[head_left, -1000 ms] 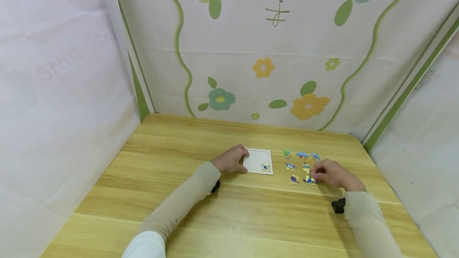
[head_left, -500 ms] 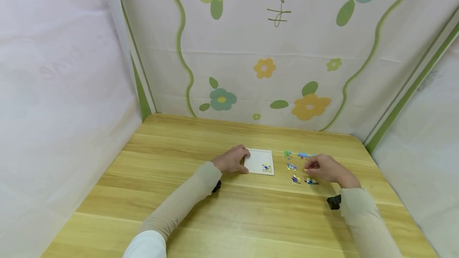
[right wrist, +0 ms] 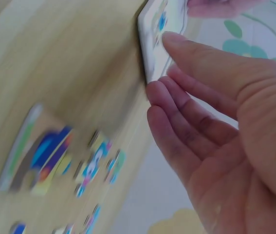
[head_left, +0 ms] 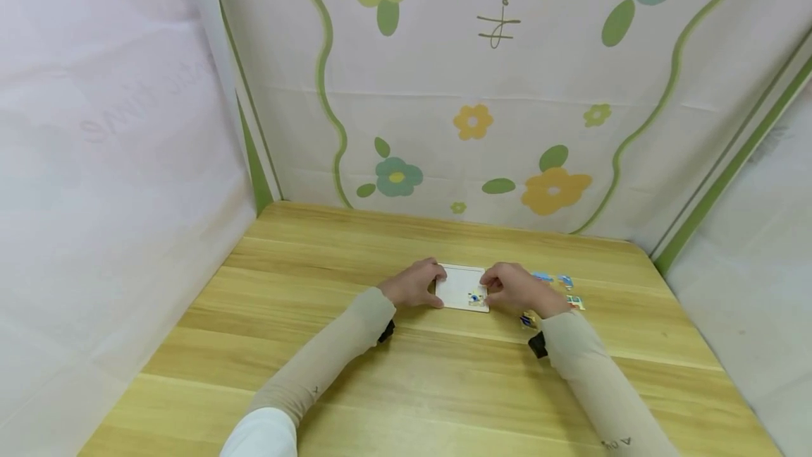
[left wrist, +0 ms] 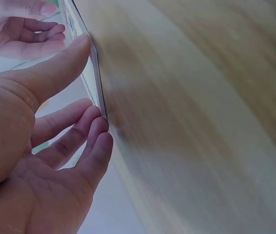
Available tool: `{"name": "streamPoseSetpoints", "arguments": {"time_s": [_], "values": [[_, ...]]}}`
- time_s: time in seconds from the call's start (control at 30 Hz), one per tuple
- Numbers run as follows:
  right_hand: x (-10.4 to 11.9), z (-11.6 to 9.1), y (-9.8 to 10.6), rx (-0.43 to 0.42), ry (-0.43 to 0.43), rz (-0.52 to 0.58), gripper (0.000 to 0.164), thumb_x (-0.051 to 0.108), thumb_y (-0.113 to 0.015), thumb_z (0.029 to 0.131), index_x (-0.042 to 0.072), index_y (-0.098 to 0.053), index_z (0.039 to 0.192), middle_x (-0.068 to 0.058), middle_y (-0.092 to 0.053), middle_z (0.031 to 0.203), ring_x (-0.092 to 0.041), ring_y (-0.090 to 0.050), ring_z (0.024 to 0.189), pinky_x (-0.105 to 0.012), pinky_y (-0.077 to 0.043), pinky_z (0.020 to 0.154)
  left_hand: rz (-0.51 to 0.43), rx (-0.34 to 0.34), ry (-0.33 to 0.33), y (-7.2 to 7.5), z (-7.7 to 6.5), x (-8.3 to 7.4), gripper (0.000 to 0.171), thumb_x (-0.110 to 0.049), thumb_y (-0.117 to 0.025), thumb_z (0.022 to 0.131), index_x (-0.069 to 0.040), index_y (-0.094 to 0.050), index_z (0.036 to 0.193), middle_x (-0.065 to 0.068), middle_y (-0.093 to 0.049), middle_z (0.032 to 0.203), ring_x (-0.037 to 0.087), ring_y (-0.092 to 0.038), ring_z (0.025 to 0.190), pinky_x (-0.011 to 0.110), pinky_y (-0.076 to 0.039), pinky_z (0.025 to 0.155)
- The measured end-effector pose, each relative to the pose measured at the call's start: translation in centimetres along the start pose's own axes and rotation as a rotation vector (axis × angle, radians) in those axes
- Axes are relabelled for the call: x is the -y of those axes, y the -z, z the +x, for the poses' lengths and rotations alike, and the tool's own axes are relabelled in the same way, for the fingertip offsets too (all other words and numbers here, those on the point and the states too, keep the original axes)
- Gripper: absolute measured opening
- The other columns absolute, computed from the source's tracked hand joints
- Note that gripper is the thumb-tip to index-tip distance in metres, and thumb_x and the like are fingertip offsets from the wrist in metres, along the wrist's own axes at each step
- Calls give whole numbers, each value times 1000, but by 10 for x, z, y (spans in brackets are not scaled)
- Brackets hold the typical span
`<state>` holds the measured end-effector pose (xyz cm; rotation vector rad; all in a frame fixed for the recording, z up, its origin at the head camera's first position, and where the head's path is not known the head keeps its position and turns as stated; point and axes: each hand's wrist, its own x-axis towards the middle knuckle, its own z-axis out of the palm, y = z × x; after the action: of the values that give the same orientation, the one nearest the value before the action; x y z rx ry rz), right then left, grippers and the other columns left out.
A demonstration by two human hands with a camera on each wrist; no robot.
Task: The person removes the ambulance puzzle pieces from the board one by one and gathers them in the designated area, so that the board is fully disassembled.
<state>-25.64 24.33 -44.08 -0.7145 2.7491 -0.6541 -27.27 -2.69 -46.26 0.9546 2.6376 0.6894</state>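
Note:
The white, framed jigsaw tray (head_left: 455, 288) lies flat on the table in the head view. One colourful jigsaw piece (head_left: 475, 297) with a blue spot sits in its near right corner. My left hand (head_left: 410, 284) grips the tray's left side, thumb nearer me and fingers farther back. At the opposite side, my right hand (head_left: 517, 288) holds the right edge; no loose piece shows between its fingers in the right wrist view. Loose jigsaw pieces lie right of the tray, among them a blue one (head_left: 565, 281) and a dark-striped one (right wrist: 50, 151). My right forearm hides some.
The wooden table (head_left: 431, 386) reaches a floral cloth wall (head_left: 419, 76) at the back. White cloth also hangs at the left and right sides. A black wrist camera (head_left: 538, 345) sits under my right sleeve, beside the loose pieces.
My right hand has moved left from among the loose pieces to the tray's right edge. The left hand keeps its hold on the left side. The view has shifted slightly.

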Motion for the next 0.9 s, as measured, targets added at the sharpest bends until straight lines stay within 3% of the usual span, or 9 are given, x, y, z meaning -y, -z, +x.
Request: {"name": "streamPoseSetpoints", "arguments": {"time_s": [0.07, 0.13, 0.23, 0.3, 0.37, 0.43, 0.5, 0.7, 0.9], "values": [[4, 6, -1, 25, -7, 15, 23, 6, -82, 92, 1, -78, 114, -7, -74, 100, -16, -64, 87, -35, -56, 80, -5, 1, 3, 1, 0, -1, 60, -25, -84, 93, -1, -61, 143, 9, -59, 137, 20, -56, 121, 35, -48, 112], [6, 11, -2, 66, -4, 32, 10, 3, -80, 93, -4, -74, 97, -2, -62, 81, -13, -51, 73, -30, -47, 71, -6, 1, 0, 2, -1, -2, 60, -24, -84, 93, 0, -61, 143, 10, -59, 137, 21, -56, 120, 35, -48, 111], [7, 14, -3, 107, -4, 55, 19, 0, -77, 94, -6, -63, 83, 0, -41, 71, -12, -36, 66, -29, -36, 66, -9, 3, -7, 2, -1, -3, 59, -23, -83, 93, 1, -61, 143, 11, -59, 137, 22, -56, 120, 36, -49, 110], [7, 15, -4, 107, -4, 61, 17, 0, -77, 94, -7, -66, 83, 1, -49, 72, -9, -41, 66, -27, -40, 65, -7, 1, -9, 2, -1, -3, 59, -23, -83, 93, 1, -61, 142, 11, -59, 136, 22, -56, 119, 36, -49, 110], [7, 15, -5, 94, 2, 54, 1, 0, -78, 94, -1, -79, 93, -1, -68, 84, -8, -55, 74, -29, -51, 70, -8, 1, -8, 2, -1, -3, 59, -23, -84, 93, 1, -61, 142, 11, -59, 136, 21, -56, 118, 36, -49, 109], [7, 15, -5, 76, 8, 44, 12, -1, -77, 93, 3, -82, 104, -7, -78, 100, -11, -65, 83, -33, -58, 76, -11, 0, -7, 1, -1, -3, 59, -23, -84, 93, 1, -62, 142, 11, -59, 135, 21, -56, 118, 35, -49, 109], [8, 15, -6, 60, 7, 44, 14, -2, -76, 94, 3, -82, 105, -9, -79, 104, -14, -68, 87, -35, -60, 79, -14, -3, -9, 1, 0, -2, 59, -22, -84, 92, 1, -62, 141, 12, -60, 135, 22, -56, 118, 35, -49, 109], [9, 13, -3, 3, -19, 63, 11, 0, -72, 98, 9, -72, 90, -2, -70, 87, -12, -60, 78, -29, -53, 73, -7, -5, -12, -2, 3, 1, 59, -24, -85, 91, 0, -63, 140, 10, -60, 135, 21, -57, 119, 33, -49, 109], [7, 9, 10, -22, 12, 70, 13, 1, -70, 99, 10, -70, 90, -1, -69, 86, -12, -59, 77, -28, -51, 72, -8, -3, -8, -1, 2, 0, 59, -23, -85, 92, 0, -62, 142, 9, -60, 136, 21, -56, 119, 34, -49, 110]]}}
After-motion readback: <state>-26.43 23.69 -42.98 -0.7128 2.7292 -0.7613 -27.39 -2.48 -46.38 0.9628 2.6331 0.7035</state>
